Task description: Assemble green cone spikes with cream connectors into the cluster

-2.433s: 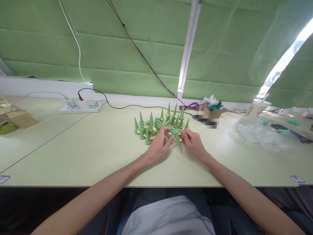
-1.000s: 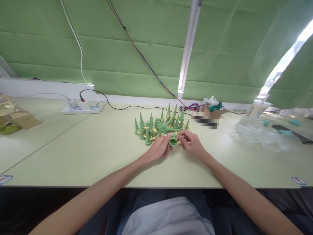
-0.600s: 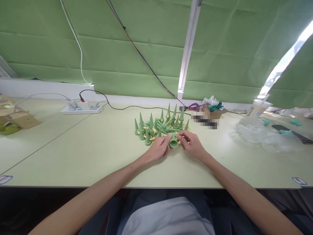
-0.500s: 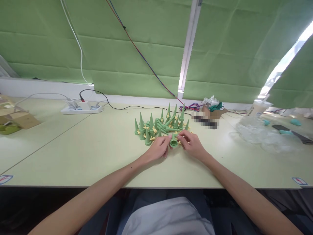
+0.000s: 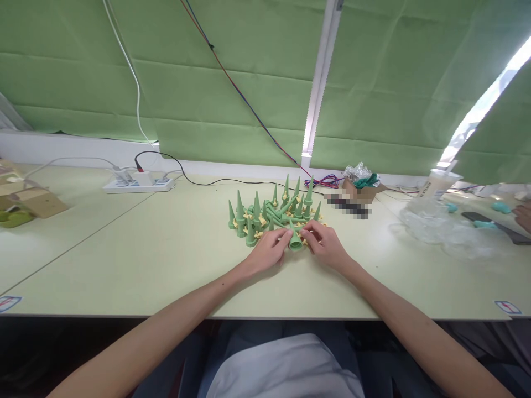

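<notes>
Between my hands is a green cone (image 5: 295, 242), its hollow open end facing me and its tip pointing away. My left hand (image 5: 271, 249) pinches it from the left. On the other side, my right hand (image 5: 324, 243) has thumb and fingers pressed together beside the cone; whatever small thing they hold is too small to name. Just beyond stand several upright green cones (image 5: 250, 235) with small yellow parts (image 5: 263, 220) attached. Green stick-like pieces (image 5: 276, 213) lie among them.
A white power strip (image 5: 141, 185) lies back left, near a cardboard box (image 5: 41, 203). Back right are an open box (image 5: 365, 192), a plastic cup (image 5: 440, 182), clear plastic bags (image 5: 435, 221) and a dark flat object (image 5: 504, 229). Another person's hand (image 5: 523, 216) shows at the right edge.
The held cone has tilted, so its open end faces lower and more of its side shows. Another person's hand has appeared at the right edge.
</notes>
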`<state>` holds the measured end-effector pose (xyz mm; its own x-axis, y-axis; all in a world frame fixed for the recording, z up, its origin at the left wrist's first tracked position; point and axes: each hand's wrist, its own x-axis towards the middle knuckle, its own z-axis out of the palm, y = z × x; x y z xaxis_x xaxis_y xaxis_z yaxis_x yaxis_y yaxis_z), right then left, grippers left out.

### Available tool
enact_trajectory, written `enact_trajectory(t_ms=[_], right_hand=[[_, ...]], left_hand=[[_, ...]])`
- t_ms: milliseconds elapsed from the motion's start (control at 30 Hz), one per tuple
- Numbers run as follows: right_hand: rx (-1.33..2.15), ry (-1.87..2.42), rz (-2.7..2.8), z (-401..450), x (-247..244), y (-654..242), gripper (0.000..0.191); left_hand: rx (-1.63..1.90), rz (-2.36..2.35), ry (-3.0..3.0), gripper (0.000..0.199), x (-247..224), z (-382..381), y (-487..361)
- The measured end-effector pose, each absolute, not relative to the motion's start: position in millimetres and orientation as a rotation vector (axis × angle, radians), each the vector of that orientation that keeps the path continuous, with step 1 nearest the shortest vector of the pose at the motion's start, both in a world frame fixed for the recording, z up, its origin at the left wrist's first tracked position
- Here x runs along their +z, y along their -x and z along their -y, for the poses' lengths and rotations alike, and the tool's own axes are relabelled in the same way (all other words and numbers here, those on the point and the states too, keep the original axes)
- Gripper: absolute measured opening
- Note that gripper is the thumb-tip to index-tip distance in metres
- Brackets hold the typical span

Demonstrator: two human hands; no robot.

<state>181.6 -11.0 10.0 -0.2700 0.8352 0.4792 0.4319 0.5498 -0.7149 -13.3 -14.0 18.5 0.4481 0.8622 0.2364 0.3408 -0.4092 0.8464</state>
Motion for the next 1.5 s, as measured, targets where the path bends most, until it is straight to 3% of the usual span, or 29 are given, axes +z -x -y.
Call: enact_trajectory(t_ms=[1500], right_hand=[[0.345, 1.175, 2.111, 2, -1, -181, 0.041]], left_hand=[[0.947, -1.030, -2.188, 0.026, 14, 14, 13]])
